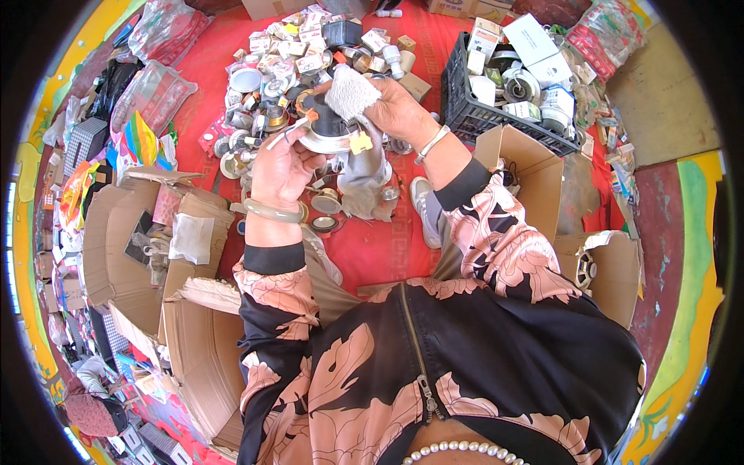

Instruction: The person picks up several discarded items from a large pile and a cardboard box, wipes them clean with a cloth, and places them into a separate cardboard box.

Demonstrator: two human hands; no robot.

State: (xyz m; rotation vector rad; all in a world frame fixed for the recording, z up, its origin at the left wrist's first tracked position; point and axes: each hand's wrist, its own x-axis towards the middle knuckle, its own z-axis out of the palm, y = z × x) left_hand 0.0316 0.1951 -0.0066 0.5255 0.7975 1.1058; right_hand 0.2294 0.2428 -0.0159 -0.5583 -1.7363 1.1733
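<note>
I count one round fitting (328,124) between the two hands, black with a pale rim. The left hand (280,172) has its fingers curled in, pinching that rim; the right hand (403,112) is closed around one white cloth (351,93), held against the fitting. Each wrist wears one bracelet (273,211). Beyond both hands spreads one heap of parts (267,81), too many to number. One black crate (490,122) stands right of the right hand; two open cardboard boxes (540,182) sit on that side, closer in.

Storeroom, with heaped fixtures (287,74) and cartons (203,353)
</note>
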